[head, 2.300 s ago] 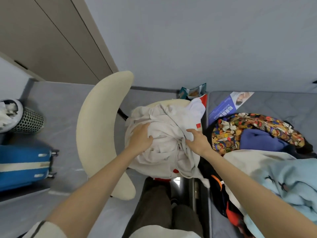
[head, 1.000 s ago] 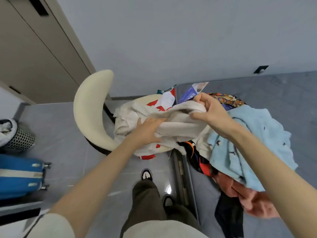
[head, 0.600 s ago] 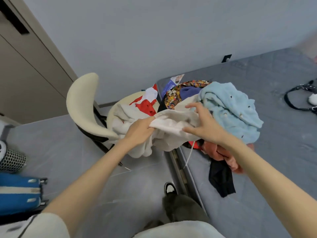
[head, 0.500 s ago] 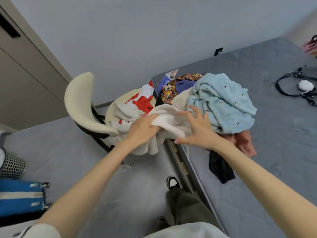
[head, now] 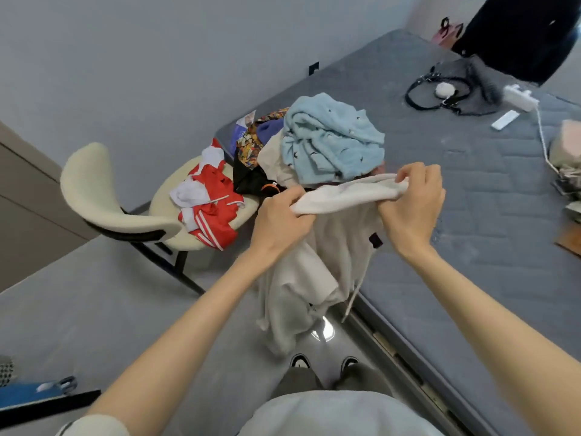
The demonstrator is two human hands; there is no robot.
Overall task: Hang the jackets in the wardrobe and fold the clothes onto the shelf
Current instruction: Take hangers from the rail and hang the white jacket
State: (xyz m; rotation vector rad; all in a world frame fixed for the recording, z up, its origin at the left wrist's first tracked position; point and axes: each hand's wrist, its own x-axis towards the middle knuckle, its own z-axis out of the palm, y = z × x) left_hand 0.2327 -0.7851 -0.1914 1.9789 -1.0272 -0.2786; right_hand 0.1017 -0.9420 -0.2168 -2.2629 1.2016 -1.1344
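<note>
Two bare hands, both holding one item.

- Left hand (head: pixel 283 221): fingers are curling round the left end of a rolled edge of the cream fleece garment (head: pixel 333 247).
- Right hand (head: pixel 412 209): thumb and bent fingers are pinching the other end of that edge, slightly higher.
- Cream fleece garment: it is hanging from the two grips in loose folds, over the grey floor (head: pixel 110 309) and against the side of the grey quilted mattress (head: pixel 471 215). A white drawstring (head: pixel 358 287) is dangling from it, and a small dark tag (head: pixel 375 240) is showing below the right hand. I cannot tell whether its lowest fold is touching the floor.
- Black-and-white shoes (head: pixel 300 361): they are standing just below the hanging folds.
- Clothes heap: it is lying on the mattress corner just beyond the hands. A light blue fleece garment with small dark marks (head: pixel 330 140) is sitting on top, with a multicoloured patterned fabric (head: pixel 251 143) and a black garment with orange trim (head: pixel 251 180) to its left.
- Cream upholstered chair with black legs (head: pixel 94 190): it is standing left of the mattress, carrying a red-and-white striped garment (head: pixel 210 212) on its seat.
- Black strapped bag with a white pompom (head: pixel 446 89) and white power strip (head: pixel 518 97): both are lying far across the mattress.
- Blue suitcase (head: pixel 28 391): it is showing at the lower left edge.
</note>
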